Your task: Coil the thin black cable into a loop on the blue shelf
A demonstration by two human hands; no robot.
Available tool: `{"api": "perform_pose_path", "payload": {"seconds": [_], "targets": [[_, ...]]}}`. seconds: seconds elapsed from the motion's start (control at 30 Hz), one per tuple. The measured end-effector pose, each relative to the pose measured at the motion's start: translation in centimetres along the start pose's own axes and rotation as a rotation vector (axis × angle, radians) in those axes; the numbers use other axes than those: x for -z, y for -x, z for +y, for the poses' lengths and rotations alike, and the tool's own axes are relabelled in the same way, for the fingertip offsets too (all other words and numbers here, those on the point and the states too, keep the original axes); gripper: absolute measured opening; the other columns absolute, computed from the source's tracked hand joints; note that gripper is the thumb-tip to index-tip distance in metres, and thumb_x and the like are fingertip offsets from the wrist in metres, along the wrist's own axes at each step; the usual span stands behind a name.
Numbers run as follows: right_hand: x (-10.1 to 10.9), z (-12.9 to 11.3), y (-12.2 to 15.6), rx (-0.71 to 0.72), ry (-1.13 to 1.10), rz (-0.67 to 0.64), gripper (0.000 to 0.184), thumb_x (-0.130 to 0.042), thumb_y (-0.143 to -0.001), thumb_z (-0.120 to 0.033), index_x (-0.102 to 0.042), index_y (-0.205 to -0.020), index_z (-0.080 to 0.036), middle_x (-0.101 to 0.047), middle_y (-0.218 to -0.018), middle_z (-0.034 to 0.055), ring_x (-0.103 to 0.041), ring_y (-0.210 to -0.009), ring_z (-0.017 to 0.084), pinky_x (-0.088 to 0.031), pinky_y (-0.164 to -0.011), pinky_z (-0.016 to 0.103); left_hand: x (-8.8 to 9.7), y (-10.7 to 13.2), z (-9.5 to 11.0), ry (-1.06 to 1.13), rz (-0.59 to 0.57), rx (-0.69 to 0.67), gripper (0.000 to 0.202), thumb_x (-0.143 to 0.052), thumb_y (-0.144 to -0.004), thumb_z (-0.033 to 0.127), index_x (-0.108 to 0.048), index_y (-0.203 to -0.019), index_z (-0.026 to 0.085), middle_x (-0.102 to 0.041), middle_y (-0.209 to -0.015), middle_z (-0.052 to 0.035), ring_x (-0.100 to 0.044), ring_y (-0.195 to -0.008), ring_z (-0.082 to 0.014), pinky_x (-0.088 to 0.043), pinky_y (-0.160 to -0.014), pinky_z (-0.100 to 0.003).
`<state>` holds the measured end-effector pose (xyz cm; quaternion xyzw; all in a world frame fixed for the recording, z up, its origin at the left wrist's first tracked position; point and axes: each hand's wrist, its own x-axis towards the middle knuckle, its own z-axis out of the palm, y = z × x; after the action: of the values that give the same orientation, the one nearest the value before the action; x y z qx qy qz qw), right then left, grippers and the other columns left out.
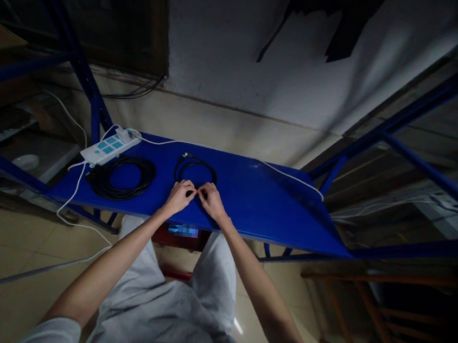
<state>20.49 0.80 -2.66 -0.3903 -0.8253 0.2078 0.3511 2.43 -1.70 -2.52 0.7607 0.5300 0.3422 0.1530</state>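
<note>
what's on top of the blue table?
On the blue table: power strip, large black coil, small black cable loop pinched by left hand and right hand. Hands cover its near part.

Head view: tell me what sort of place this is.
Probably a storeroom or workshop corner: blue metal shelving on both sides, a blue work surface with coiled black cables and a white power strip, and a peeling wall behind.

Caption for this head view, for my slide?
Both hands, left hand and right hand, pinch a small black cable coil on a blue shelf.
</note>
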Motion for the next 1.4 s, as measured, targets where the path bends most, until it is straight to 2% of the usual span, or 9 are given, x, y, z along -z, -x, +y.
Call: {"api": "perform_pose_path", "payload": {"seconds": [0.2,0.4,0.57,0.73,1.03,1.4], "targets": [[-0.3,-1.2,0.3,0.096,0.330,-0.028,0.020,-0.040,-0.104,-0.020,-0.058,-0.094,-0.017,-0.059,-0.096,0.0121,-0.049,-0.090,0.026,-0.040,-0.082,0.039,-0.3,-0.4,-0.7,0.048,0.008,0.027,0.016,-0.061,-0.092,0.019,-0.074,-0.084,0.022,-0.072,-0.098,-0.0035,-0.064,-0.099,-0.0205,-0.044,-0.094,-0.038],[-0.6,-1.6,0.5,0.073,0.439,-0.052,0.020,-0.039,-0.104,-0.019,-0.057,-0.096,-0.018,-0.058,-0.098,0.0123,-0.046,-0.090,0.027,-0.038,-0.079,0.039,-0.5,-0.5,-1.1,0.203,0.068,0.026,0.013,-0.065,-0.088,0.015,-0.075,-0.081,0.021,-0.074,-0.093,-0.0047,-0.069,-0.091,-0.0198,-0.052,-0.091,-0.035],[-0.8,-1.7,0.6,0.061,0.450,-0.054,0.019,-0.039,-0.105,-0.020,-0.057,-0.098,-0.018,-0.057,-0.099,0.0114,-0.046,-0.091,0.027,-0.037,-0.078,0.038,-0.5,-0.3,-0.9,0.187,0.088,0.010,0.015,-0.063,-0.087,0.014,-0.075,-0.082,0.021,-0.075,-0.095,-0.0049,-0.069,-0.093,-0.0203,-0.052,-0.091,-0.036],[-0.8,-1.7,0.8,0.035,0.402,-0.055,0.018,-0.042,-0.105,-0.021,-0.058,-0.098,-0.018,-0.057,-0.100,0.0110,-0.047,-0.091,0.026,-0.038,-0.077,0.036,-0.5,-0.2,-1.1,0.162,0.057,0.002,0.016,-0.062,-0.088,0.014,-0.075,-0.084,0.022,-0.075,-0.096,-0.0042,-0.069,-0.094,-0.0203,-0.052,-0.091,-0.036],[-0.6,-1.5,0.8,0.068,0.412,-0.074,0.022,-0.040,-0.106,-0.022,-0.061,-0.099,-0.018,-0.059,-0.099,0.0116,-0.048,-0.093,0.026,-0.037,-0.081,0.038,-0.7,-0.3,-1.3,0.166,0.057,-0.003,0.016,-0.061,-0.089,0.014,-0.074,-0.084,0.022,-0.075,-0.095,-0.0043,-0.068,-0.095,-0.0212,-0.051,-0.092,-0.037],[-0.8,-1.2,0.8,0.057,0.423,-0.097,0.025,-0.039,-0.106,-0.021,-0.064,-0.101,-0.017,-0.061,-0.099,0.0123,-0.050,-0.092,0.026,-0.038,-0.084,0.039,-0.7,-0.8,-1.6,0.167,0.028,0.068,0.016,-0.063,-0.087,0.012,-0.074,-0.083,0.023,-0.075,-0.094,-0.0031,-0.064,-0.094,-0.0222,-0.050,-0.090,-0.038]]}}
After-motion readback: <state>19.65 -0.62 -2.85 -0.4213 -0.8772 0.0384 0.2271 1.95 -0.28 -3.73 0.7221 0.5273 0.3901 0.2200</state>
